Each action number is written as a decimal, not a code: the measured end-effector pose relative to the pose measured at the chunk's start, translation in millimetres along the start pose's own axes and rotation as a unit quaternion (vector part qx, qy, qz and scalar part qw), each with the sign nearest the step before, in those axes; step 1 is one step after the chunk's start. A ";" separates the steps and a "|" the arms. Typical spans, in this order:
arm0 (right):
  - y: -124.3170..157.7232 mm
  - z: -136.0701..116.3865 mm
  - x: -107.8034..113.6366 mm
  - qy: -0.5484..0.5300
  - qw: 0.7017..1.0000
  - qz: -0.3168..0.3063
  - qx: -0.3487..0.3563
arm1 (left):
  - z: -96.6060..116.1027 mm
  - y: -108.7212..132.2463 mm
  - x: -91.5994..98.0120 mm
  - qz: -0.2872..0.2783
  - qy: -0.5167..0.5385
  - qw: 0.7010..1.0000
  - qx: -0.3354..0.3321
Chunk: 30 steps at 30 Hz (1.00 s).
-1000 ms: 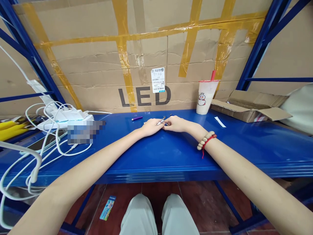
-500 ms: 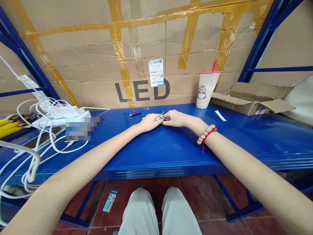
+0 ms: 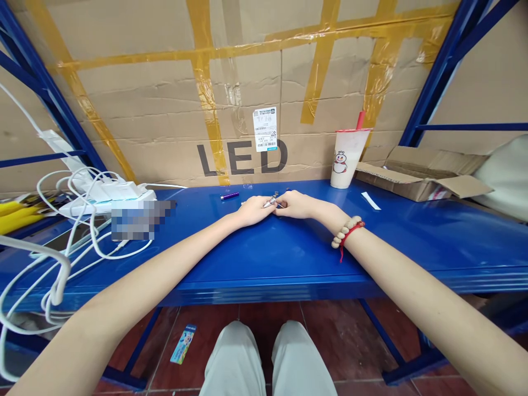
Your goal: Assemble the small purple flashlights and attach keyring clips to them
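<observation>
My left hand rests over the far middle of the blue table, its fingers closed round a small silver metal piece that is too small to name more exactly. Against it, my right hand is curled, thumb and forefinger pinched at the end of the same piece. Part of what lies between the two hands is hidden by the fingers. A short purple metallic tube lies just to the left, beyond my left hand. On my right wrist sit a beaded bracelet and a red cord.
White cables and a power strip crowd the left side of the blue table. A cup with a red straw, a white paper strip and an open cardboard box stand right. A large taped carton forms the back.
The camera view has shifted a little, so the carton and cup appear slightly lower. Both hands stay together round the silver piece, with only small finger movement.
</observation>
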State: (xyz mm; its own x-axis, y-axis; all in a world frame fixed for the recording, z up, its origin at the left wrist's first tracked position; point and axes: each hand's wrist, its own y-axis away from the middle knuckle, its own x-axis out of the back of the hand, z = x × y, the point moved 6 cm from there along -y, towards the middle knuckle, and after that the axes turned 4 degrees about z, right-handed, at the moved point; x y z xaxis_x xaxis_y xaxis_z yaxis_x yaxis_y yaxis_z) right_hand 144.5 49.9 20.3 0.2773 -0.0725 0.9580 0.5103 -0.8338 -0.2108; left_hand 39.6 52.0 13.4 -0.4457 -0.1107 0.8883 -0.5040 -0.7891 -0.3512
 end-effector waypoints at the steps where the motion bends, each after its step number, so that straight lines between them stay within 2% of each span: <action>1: 0.6 -0.8 0.5 -0.003 1.000 -0.001 -0.002 | 0.1 0.2 0.1 -0.001 -0.001 1.000 0.000; 7: 2.4 -2.6 2.1 0.004 1.000 -0.008 -0.019 | 0.0 0.8 -0.7 -0.009 0.007 1.000 -0.001; 21: -0.8 0.4 -0.1 0.001 1.000 0.001 0.004 | -2.0 -0.3 -1.0 0.006 -0.012 1.000 -0.010; 30: -4.1 5.4 -0.6 0.009 1.000 -0.004 -0.005 | -1.8 -1.9 -0.6 0.011 -0.009 1.000 -0.016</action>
State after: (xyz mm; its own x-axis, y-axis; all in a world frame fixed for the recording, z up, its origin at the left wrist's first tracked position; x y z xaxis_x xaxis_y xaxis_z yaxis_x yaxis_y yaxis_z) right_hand 146.6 56.2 19.5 0.2579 -0.0750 0.9633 0.5042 -0.8400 -0.2004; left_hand 39.5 54.6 13.1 -0.4438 -0.1394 0.8852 -0.5177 -0.7664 -0.3802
